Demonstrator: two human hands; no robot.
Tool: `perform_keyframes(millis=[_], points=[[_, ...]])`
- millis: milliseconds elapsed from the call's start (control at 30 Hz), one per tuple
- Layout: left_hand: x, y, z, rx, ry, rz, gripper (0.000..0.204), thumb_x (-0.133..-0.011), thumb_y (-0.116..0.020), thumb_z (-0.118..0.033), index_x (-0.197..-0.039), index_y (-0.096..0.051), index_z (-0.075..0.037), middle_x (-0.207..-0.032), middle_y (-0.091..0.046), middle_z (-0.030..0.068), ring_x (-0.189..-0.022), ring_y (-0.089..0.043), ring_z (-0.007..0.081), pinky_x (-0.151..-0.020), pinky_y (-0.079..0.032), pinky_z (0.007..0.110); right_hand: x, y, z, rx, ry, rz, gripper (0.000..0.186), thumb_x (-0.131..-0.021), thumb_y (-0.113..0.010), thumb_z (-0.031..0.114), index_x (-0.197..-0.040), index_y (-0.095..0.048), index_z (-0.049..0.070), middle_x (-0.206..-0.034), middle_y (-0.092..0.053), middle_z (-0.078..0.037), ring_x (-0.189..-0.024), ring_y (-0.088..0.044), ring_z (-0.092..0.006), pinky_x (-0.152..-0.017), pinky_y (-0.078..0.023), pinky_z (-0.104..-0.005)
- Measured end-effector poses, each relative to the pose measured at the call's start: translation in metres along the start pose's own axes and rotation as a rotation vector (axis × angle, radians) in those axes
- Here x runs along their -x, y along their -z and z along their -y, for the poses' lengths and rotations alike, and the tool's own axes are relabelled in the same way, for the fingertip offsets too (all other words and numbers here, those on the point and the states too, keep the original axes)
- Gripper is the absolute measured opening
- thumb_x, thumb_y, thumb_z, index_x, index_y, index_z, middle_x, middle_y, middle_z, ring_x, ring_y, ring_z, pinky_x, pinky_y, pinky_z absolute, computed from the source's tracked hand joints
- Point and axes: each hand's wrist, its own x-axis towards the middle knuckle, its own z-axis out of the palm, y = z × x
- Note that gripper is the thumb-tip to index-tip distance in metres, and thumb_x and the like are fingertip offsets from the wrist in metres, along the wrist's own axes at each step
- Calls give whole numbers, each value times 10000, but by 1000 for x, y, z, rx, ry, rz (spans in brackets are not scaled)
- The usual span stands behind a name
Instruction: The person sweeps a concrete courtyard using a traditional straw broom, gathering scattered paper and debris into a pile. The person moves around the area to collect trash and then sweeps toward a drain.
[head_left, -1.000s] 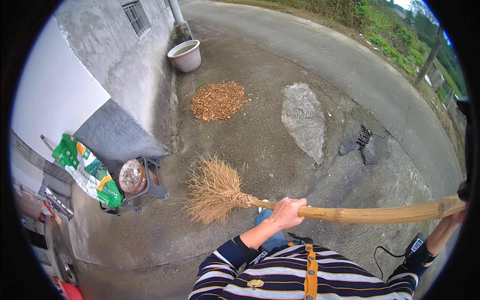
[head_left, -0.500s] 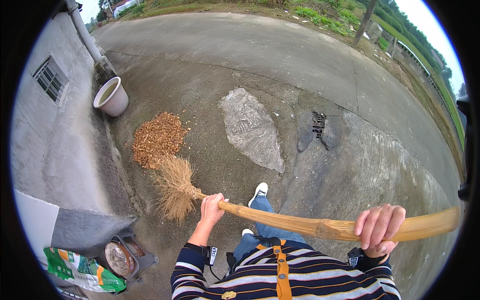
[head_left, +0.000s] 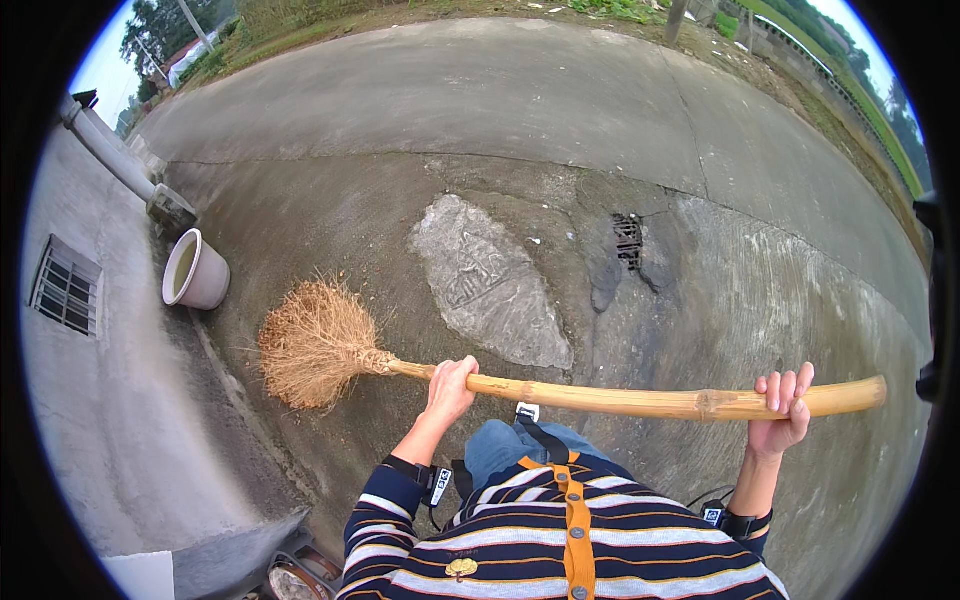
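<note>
A broom with a thick bamboo handle [head_left: 610, 397] lies across in front of my body. Its straw head [head_left: 318, 345] is at the left, over the spot of the brown chip pile, which it mostly hides; a few loose brown bits [head_left: 362, 284] show around its far edge. My left hand [head_left: 453, 388] is closed round the thin part of the handle near the bristles. Toward the thick end, my right hand [head_left: 785, 408] wraps the handle from below, its fingers over the top.
A pale round pot [head_left: 197, 272] stands by the grey wall [head_left: 110, 400] at the left. A light patch of concrete [head_left: 490, 280] and a drain grate [head_left: 628, 241] lie ahead. A round container [head_left: 290, 583] sits at the lower left. Beyond runs a paved road [head_left: 450, 90].
The broom head has moved forward and left onto the pile, covering it. My right hand has gone from over the handle to under it, and the view has shifted.
</note>
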Motion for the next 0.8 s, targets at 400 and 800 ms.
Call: perform_keyframes(millis=[400, 800], points=[[-228, -72, 63, -179, -265, 332, 124, -734, -597, -52, -831, -552, -116, -802, -631, 104, -858, -596, 321, -781, -428, 450, 16, -11, -86, 192, 51, -483, 285, -791, -659, 143, -865, -384, 138, -711, -444, 3, -754, -485, -150, -933, -406, -397], [-157, -243, -166, 263, -1003, 994, 188, -727, -617, -63, -876, -583, -173, -872, -620, 37, -979, -562, 267, -925, -366, 462, 150, -195, 37, 1044, 487, -1124, 192, -849, -630, 194, -809, -452, 136, -717, -455, -27, -745, -449, -174, -766, -388, -348]])
